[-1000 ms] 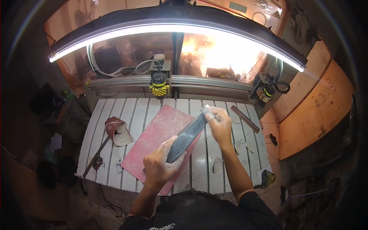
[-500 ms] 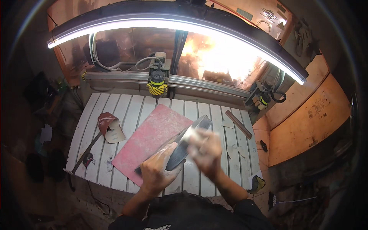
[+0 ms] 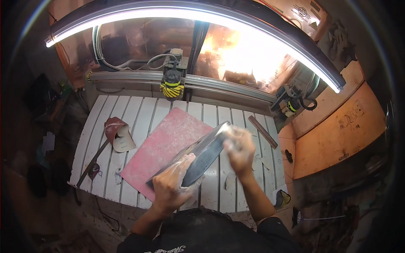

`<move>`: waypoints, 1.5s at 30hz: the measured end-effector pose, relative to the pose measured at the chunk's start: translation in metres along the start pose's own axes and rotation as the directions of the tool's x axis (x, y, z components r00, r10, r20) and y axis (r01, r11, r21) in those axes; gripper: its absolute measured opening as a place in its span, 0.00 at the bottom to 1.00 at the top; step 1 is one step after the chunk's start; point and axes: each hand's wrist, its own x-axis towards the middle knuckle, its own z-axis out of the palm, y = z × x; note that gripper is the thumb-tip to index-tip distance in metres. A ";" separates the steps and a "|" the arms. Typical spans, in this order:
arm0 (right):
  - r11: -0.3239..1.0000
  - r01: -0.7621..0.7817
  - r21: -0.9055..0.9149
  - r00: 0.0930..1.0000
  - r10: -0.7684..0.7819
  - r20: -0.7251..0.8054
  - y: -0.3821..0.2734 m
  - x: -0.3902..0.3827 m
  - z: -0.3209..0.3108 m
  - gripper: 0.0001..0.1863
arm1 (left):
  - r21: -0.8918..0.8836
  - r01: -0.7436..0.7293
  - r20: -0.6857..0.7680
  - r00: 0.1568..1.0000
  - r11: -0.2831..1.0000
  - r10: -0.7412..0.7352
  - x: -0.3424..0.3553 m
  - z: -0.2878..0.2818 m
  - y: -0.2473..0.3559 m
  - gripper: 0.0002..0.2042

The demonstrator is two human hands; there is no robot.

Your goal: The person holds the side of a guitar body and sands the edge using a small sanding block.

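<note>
A long dark grey piece (image 3: pixel 204 161) with a smooth face and a curved lower edge is held tilted over a pink board (image 3: pixel 162 141). My left hand (image 3: pixel 170 179), dusted with white powder, grips its near end, thumb laid along the upper side. At the far upper end, my right hand (image 3: pixel 240 147) presses against the piece with curled fingers. Motion smears those fingertips, and whatever lies under them cannot be made out. The pink board rests flat on a white slatted table (image 3: pixel 143 109).
Left on the table are a roll of brown abrasive paper (image 3: pixel 119 134), a dark metal bar (image 3: pixel 93 165) and a small tape measure (image 3: pixel 94 170). A brown strip (image 3: pixel 263 132) and paper scraps (image 3: pixel 230 180) lie right. Behind runs a rail (image 3: pixel 228 84) carrying a yellow-striped machine head (image 3: pixel 172 86), under a bright tube lamp (image 3: pixel 190 13).
My right hand has slid up and right along the dark piece to its far end, uncovering more of its face. My left hand keeps its grip. The whole view has shifted slightly.
</note>
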 end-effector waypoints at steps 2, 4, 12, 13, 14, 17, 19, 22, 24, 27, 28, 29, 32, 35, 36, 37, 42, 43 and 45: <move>0.976 -0.220 -0.001 0.972 0.219 -0.087 0.002 0.011 -0.003 0.19 | -0.013 0.014 0.011 1.000 1.000 -0.014 0.002 0.003 0.000 0.31; 0.978 -0.047 -0.205 0.998 0.053 0.029 -0.027 0.001 -0.001 0.18 | 0.005 0.007 0.005 1.000 1.000 -0.008 0.002 0.002 0.001 0.31; 0.975 -0.214 -0.051 0.975 0.211 -0.067 -0.004 0.003 -0.014 0.16 | -0.045 0.007 0.039 0.999 0.999 -0.005 0.001 0.005 0.006 0.32; 0.980 -0.130 -0.152 0.991 0.126 -0.037 -0.011 0.002 -0.014 0.16 | -0.046 0.003 0.044 0.999 0.999 -0.001 0.001 0.005 0.006 0.32; 0.969 -0.036 -0.245 0.999 0.037 0.002 -0.020 0.002 -0.012 0.15 | -0.041 -0.003 0.039 0.999 0.999 0.005 0.000 0.006 0.005 0.32; 0.984 0.180 -0.021 0.974 -0.175 0.147 -0.084 -0.024 0.000 0.16 | -0.041 0.030 0.078 0.997 0.999 -0.027 -0.006 -0.005 0.005 0.32; 0.982 0.178 -0.060 0.979 -0.171 0.110 -0.064 -0.028 0.000 0.16 | -0.040 0.040 0.099 0.994 0.998 -0.036 -0.006 -0.005 0.007 0.31; 0.980 -0.166 -0.108 0.986 0.164 -0.022 -0.008 -0.005 -0.017 0.16 | -0.075 0.060 0.097 0.994 0.995 -0.053 -0.001 0.003 0.012 0.31; 0.949 -0.123 -0.291 0.992 0.119 -0.031 -0.003 -0.004 -0.019 0.17 | -0.074 0.043 0.097 0.995 0.996 -0.036 -0.005 0.004 0.014 0.32; 0.978 0.151 -0.141 0.988 -0.146 0.047 -0.066 -0.029 -0.002 0.17 | -0.092 0.051 0.077 0.996 0.994 -0.044 -0.013 0.003 0.009 0.32; 0.985 0.168 -0.045 0.982 -0.163 0.092 -0.070 -0.030 -0.005 0.17 | -0.128 0.062 0.065 0.996 0.990 -0.054 -0.013 0.003 0.007 0.31; 0.984 0.172 0.053 0.974 -0.177 0.139 -0.072 -0.034 -0.010 0.18 | -0.084 0.053 0.089 0.995 0.995 -0.046 -0.013 0.002 0.010 0.31; 0.970 -0.197 -0.139 0.978 0.186 -0.091 0.009 -0.010 -0.018 0.15 | -0.089 0.065 0.079 0.995 0.994 -0.058 -0.007 0.009 0.012 0.32; 0.965 -0.047 -0.259 0.999 0.039 -0.037 -0.018 -0.011 -0.013 0.14 | -0.069 0.056 0.063 0.997 0.996 -0.052 -0.006 0.006 0.014 0.32; 0.973 0.062 -0.224 0.998 -0.062 0.007 -0.045 -0.022 -0.005 0.15 | -0.068 0.061 0.060 0.997 0.996 -0.056 -0.009 0.007 0.013 0.32; 0.984 0.141 -0.106 0.990 -0.136 0.046 -0.067 -0.032 -0.002 0.16 | -0.067 0.056 0.065 0.997 0.996 -0.051 -0.011 0.006 0.013 0.32; 0.963 -0.050 -0.266 0.997 0.034 -0.063 -0.002 -0.021 -0.016 0.16 | -0.080 0.101 0.078 0.992 0.992 -0.095 -0.006 0.007 0.015 0.32; 0.961 -0.049 -0.272 0.997 0.031 -0.068 0.004 -0.020 -0.016 0.16 | -0.088 0.108 0.075 0.992 0.990 -0.101 -0.004 0.009 0.014 0.31; 0.948 -0.117 -0.295 0.985 0.073 -0.155 0.010 -0.017 -0.017 0.16 | -0.087 0.101 0.083 0.992 0.991 -0.094 -0.007 0.010 0.015 0.32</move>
